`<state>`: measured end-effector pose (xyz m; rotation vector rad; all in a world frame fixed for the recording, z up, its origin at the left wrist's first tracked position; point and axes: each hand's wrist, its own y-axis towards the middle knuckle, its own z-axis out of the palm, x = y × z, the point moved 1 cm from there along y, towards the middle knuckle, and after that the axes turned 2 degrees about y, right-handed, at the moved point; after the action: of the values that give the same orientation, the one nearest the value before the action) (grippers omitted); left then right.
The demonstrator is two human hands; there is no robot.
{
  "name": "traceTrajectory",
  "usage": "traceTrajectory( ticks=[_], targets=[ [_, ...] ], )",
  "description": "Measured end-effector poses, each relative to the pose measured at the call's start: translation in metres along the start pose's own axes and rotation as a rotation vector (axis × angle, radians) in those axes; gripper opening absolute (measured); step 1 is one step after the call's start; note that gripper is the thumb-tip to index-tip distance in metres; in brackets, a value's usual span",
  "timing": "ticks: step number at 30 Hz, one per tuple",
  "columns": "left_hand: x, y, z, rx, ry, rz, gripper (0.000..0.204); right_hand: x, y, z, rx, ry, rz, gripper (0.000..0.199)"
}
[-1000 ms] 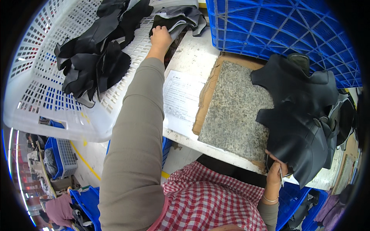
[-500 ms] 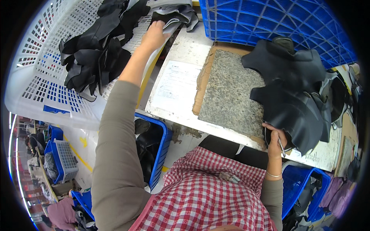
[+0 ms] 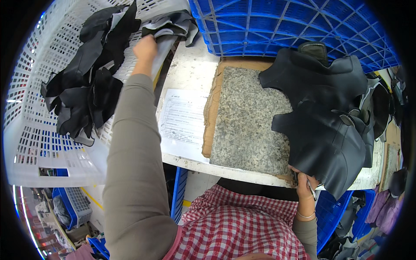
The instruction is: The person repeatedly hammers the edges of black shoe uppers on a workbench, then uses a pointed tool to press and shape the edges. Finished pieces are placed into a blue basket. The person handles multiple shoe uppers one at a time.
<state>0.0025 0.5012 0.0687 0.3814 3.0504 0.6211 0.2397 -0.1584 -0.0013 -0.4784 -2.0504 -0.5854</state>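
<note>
My left hand (image 3: pixel 146 48) is at the near edge of a stack of black and grey leather pieces (image 3: pixel 173 24) lying across the rim of the white basket. Its fingers are curled closed on the edge of the stack, and the fingertips are partly hidden. At the table's front edge, my right hand (image 3: pixel 306 185) is closed around a slim silver pen-like tool (image 3: pixel 311 190). That hand also touches the lower edge of the black leather pieces (image 3: pixel 323 138), which spread over the right part of a speckled stone slab (image 3: pixel 247 125).
A white perforated basket (image 3: pixel 32 138) with a heap of black leather pieces (image 3: pixel 82 82) stands at left. A blue crate (image 3: pixel 286 28) rises behind the slab. A printed sheet (image 3: pixel 184 123) and cardboard (image 3: pixel 212 112) lie beside the slab. Blue bins stand below the table.
The whole view has shifted, with the table now lower and further left in it. My left hand stays at the stack on the basket's rim. My right hand still holds the silver tool by the leather.
</note>
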Motion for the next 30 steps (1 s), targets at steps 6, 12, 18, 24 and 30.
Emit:
traceTrajectory(
  ticks=[6,12,18,24,30],
  targets=[
    [0.017,-0.011,-0.160,-0.329,-0.612,0.032,0.040,0.007,0.000,-0.002,0.064,0.060,0.077,0.041],
    [-0.005,-0.160,-0.226,-0.428,-0.226,0.491,0.028,0.023,0.015,0.002,0.052,0.102,0.003,0.037],
    [-0.124,-0.309,-0.179,0.335,-0.706,0.693,0.035,0.064,0.020,0.014,0.005,0.109,-0.355,0.032],
    [-0.121,-0.381,-0.125,0.212,-0.870,0.730,0.064,0.085,0.028,0.063,0.124,0.463,-0.127,0.018],
    [-0.103,-0.358,-0.110,0.314,-0.953,0.864,0.046,0.072,0.054,0.105,0.225,0.607,-0.007,0.016]
  ],
)
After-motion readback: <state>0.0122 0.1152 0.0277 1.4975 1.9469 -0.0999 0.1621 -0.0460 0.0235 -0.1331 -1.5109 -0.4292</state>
